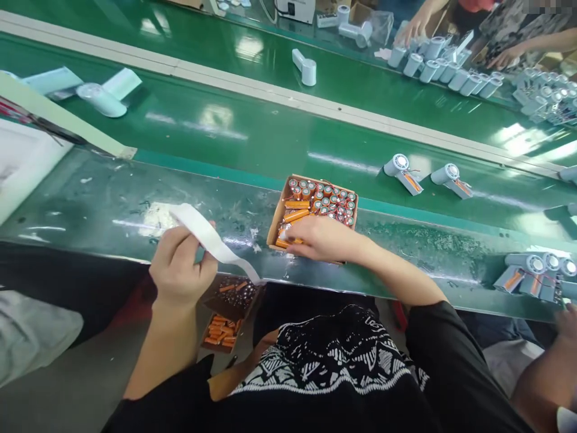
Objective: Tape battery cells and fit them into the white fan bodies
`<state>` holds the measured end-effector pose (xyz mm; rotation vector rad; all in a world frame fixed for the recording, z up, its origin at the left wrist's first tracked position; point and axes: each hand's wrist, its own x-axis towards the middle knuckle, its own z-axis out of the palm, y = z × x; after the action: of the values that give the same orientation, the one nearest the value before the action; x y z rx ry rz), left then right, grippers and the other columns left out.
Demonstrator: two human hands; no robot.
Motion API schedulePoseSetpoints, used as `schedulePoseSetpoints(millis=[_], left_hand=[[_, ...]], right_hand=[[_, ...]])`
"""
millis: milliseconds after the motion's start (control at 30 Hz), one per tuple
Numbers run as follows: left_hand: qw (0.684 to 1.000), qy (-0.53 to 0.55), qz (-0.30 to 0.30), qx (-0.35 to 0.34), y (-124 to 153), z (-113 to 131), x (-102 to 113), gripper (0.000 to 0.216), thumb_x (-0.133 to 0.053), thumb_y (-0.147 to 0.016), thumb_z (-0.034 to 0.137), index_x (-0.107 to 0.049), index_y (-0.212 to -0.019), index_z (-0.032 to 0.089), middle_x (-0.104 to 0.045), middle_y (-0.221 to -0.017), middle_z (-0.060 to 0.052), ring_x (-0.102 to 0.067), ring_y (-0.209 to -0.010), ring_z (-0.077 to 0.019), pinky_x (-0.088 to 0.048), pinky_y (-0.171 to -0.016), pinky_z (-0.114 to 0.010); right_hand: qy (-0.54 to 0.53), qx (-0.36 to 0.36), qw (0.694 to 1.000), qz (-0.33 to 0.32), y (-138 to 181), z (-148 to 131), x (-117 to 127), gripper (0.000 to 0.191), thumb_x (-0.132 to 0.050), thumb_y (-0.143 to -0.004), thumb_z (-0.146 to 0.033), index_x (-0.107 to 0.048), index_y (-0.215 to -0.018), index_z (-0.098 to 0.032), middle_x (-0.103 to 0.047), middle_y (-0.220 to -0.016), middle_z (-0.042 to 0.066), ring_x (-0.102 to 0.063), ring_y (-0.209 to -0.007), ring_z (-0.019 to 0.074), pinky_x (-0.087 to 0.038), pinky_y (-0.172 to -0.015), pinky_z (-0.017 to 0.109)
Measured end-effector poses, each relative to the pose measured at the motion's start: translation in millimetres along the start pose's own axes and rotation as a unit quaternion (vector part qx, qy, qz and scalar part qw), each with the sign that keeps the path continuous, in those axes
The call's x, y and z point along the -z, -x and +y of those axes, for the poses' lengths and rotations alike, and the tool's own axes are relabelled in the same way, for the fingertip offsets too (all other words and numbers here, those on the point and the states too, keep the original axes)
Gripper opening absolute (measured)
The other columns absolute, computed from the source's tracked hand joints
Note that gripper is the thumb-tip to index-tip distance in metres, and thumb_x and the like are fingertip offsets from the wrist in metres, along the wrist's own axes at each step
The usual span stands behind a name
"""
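In my left hand (183,261) is a roll of white tape (202,231), its loose end hanging toward the bench's front edge. The fingers are closed around the roll's lower side. My right hand (318,237) reaches over a small cardboard box (273,225) at the bench edge, its fingers curled down and drawn together. A bit of white shows at those fingertips; what they grip is hidden. Inside the box, several orange battery cells (323,195) stand upright with red wires, and a few orange cells (296,205) lie flat on the left side.
Beyond the bench runs a green conveyor (270,138) carrying pale blue fan-like housings (399,165). More housings (534,273) sit at right, near another person's hand (568,325). Across, a co-worker's hands (417,27) are among many housings. Below, a floor box holds orange cells (223,331).
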<state>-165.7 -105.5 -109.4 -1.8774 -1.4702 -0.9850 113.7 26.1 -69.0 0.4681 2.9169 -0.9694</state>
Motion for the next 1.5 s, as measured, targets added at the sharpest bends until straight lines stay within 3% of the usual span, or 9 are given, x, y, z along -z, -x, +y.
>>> schedulePoseSetpoints(millis=[233, 367, 500, 700, 833, 1100, 1233, 1333, 1500], left_hand=[[0.990, 0.105, -0.094, 0.002, 5.9, 28.4, 0.8, 0.027, -0.068, -0.096, 0.011, -0.070, -0.122, 0.021, -0.074, -0.103, -0.009, -0.071, -0.091, -0.0241, -0.061, -0.081, -0.038], [0.983, 0.111, -0.142, -0.022, 6.2, 37.4, -3.9, 0.027, -0.062, -0.097, 0.005, -0.068, -0.119, 0.019, -0.075, -0.108, -0.012, -0.070, -0.093, -0.0251, -0.060, -0.083, -0.041], [0.976, 0.106, -0.180, -0.057, 6.3, 42.5, -8.8, 0.040, -0.056, -0.098, 0.003, -0.069, -0.132, 0.019, -0.077, -0.117, -0.014, -0.071, -0.102, -0.0261, -0.062, -0.091, -0.043], [0.959, 0.075, -0.245, -0.119, -3.6, 50.8, -15.1, 0.047, -0.051, -0.100, 0.005, -0.069, -0.142, 0.019, -0.078, -0.128, -0.013, -0.069, -0.106, -0.0281, -0.062, -0.092, -0.045], [0.948, 0.061, -0.282, -0.137, -13.8, 63.8, -20.1, 0.048, -0.053, -0.101, 0.008, -0.066, -0.146, 0.020, -0.078, -0.125, -0.013, -0.069, -0.099, -0.0269, -0.060, -0.086, -0.042], [0.978, 0.054, -0.177, -0.094, -19.1, 106.1, -43.2, 0.061, -0.063, -0.105, 0.062, -0.069, -0.138, 0.012, -0.079, -0.111, -0.016, -0.066, -0.083, -0.0254, -0.050, -0.068, -0.039], [0.989, 0.054, -0.131, -0.039, -16.3, 114.5, -56.5, 0.046, -0.065, -0.105, 0.045, -0.068, -0.143, 0.019, -0.078, -0.105, -0.013, -0.066, -0.077, -0.0226, -0.048, -0.067, -0.037], [0.991, 0.066, -0.106, -0.038, -16.1, 119.0, -64.7, 0.042, -0.062, -0.102, 0.025, -0.067, -0.144, 0.022, -0.079, -0.103, -0.012, -0.067, -0.074, -0.0214, -0.050, -0.068, -0.036], [0.993, 0.066, -0.095, -0.006, -28.3, 148.3, -62.0, 0.041, -0.063, -0.104, 0.024, -0.064, -0.144, 0.017, -0.078, -0.093, -0.011, -0.069, -0.068, -0.0198, -0.049, -0.061, -0.033]], right_hand=[[0.192, -0.101, 0.974, -0.062, -44.2, 4.8, -16.6, 0.027, -0.054, -0.109, -0.023, -0.073, -0.122, -0.008, -0.080, -0.115, 0.021, -0.075, -0.112, 0.0327, -0.052, -0.095, 0.042], [0.029, -0.157, 0.987, 0.031, -29.3, 13.4, 0.3, 0.025, -0.063, -0.105, -0.027, -0.075, -0.124, -0.015, -0.082, -0.115, 0.014, -0.077, -0.103, 0.0264, -0.055, -0.088, 0.036], [-0.200, -0.091, 0.960, 0.176, 5.6, 11.5, 20.4, 0.023, -0.068, -0.103, -0.030, -0.077, -0.122, -0.021, -0.081, -0.101, 0.002, -0.072, -0.084, 0.0153, -0.054, -0.083, 0.029], [-0.118, -0.102, 0.971, 0.181, 26.7, -7.4, 18.5, 0.013, -0.071, -0.101, -0.025, -0.073, -0.090, -0.018, -0.062, -0.067, -0.005, -0.046, -0.062, 0.0098, -0.035, -0.068, 0.027], [-0.172, -0.145, 0.957, 0.184, 25.7, 3.7, 9.0, 0.012, -0.072, -0.097, -0.024, -0.075, -0.086, -0.020, -0.072, -0.074, -0.001, -0.061, -0.070, 0.0132, -0.045, -0.074, 0.028], [-0.544, -0.153, 0.716, 0.410, 26.6, 19.2, -14.7, 0.057, -0.096, -0.072, -0.054, -0.081, -0.116, -0.020, -0.085, -0.099, 0.006, -0.081, -0.098, 0.0269, -0.068, -0.091, 0.043], [-0.549, -0.169, 0.626, 0.528, 25.3, 7.7, -27.0, 0.059, -0.096, -0.071, -0.054, -0.079, -0.117, -0.022, -0.085, -0.107, 0.007, -0.081, -0.097, 0.0265, -0.070, -0.088, 0.042], [-0.526, -0.179, 0.580, 0.596, 24.3, -1.1, -41.1, 0.062, -0.092, -0.075, -0.052, -0.073, -0.128, -0.023, -0.084, -0.109, 0.007, -0.080, -0.096, 0.0246, -0.070, -0.087, 0.041], [-0.481, -0.146, 0.557, 0.661, 16.7, -15.2, -63.9, 0.060, -0.088, -0.080, -0.048, -0.068, -0.134, -0.028, -0.081, -0.121, 0.009, -0.078, -0.112, 0.0259, -0.065, -0.104, 0.047]])
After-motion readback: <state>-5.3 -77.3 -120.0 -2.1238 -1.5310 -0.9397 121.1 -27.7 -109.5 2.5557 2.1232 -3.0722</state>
